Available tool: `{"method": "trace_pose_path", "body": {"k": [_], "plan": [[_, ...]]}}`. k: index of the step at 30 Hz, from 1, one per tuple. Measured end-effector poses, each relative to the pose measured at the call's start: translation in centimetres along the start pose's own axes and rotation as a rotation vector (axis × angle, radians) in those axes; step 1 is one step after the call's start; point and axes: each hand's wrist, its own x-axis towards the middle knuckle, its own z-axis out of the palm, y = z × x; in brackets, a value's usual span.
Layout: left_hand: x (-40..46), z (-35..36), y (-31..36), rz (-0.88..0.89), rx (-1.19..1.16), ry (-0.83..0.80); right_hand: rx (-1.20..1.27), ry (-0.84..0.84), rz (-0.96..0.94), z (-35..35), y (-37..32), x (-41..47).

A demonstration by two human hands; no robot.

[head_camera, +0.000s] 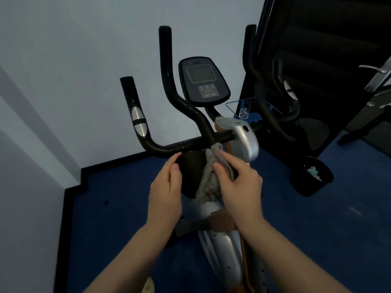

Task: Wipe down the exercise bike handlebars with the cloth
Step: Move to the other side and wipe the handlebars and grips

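Two hands working at frame centre: we are bunching the grey cloth (208, 178) in our right hand (239, 187), our left hand (167, 187) resting loose-fingered and empty beside it, and are best dragging it firmly leftward along the black handlebars (179, 145).

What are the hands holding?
The right hand grips the grey cloth around its bunched middle. The left hand holds nothing.
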Motion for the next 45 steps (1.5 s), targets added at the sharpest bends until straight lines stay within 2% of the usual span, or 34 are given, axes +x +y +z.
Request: {"method": "trace_pose_path", "body": {"k": [4,6,9,11,14,19,23,27,33,37,41,45], "plan": [[0.2,-0.6,0.2,0.029,0.071,0.000,0.177,-0.041,0.128,-1.8,1.3,0.7],[0.6,-1.1,0.5,0.081,0.157,0.008,0.238,0.032,0.102,-2.8,1.4,2.5],[1.5,-1.7,1.3,0.175,0.264,0.029,0.109,0.148,0.006,-2.7,1.5,5.3],[2.7,-1.9,2.0,0.224,0.308,0.023,-0.019,0.052,-0.011,-1.3,1.7,6.2],[5.2,-2.2,2.8,0.293,0.393,-0.055,-0.041,-0.062,0.004,0.1,3.0,5.6],[7.6,-2.1,3.0,0.300,0.496,-0.261,0.002,-0.014,-0.009,0.3,4.4,3.7],[8.0,-2.4,2.2,0.260,0.519,-0.298,-0.167,0.008,-0.195,1.9,3.1,7.5],[8.4,-2.4,2.2,0.329,0.607,-0.361,-0.203,0.023,-0.156,2.8,2.0,10.4],[8.6,-2.4,1.9,0.383,0.538,-0.408,-0.156,0.036,-0.089,1.3,3.0,5.5],[8.5,-2.4,1.9,0.394,0.533,-0.404,-0.299,-0.061,-0.190,2.7,1.6,9.5],[8.7,-2.4,2.2,0.402,0.571,-0.423,-0.264,-0.075,-0.236,4.4,0.7,12.9],[9.2,-3.3,2.3,0.435,0.494,-0.319,-0.261,-0.110,-0.243,2.3,2.6,10.7]]}}
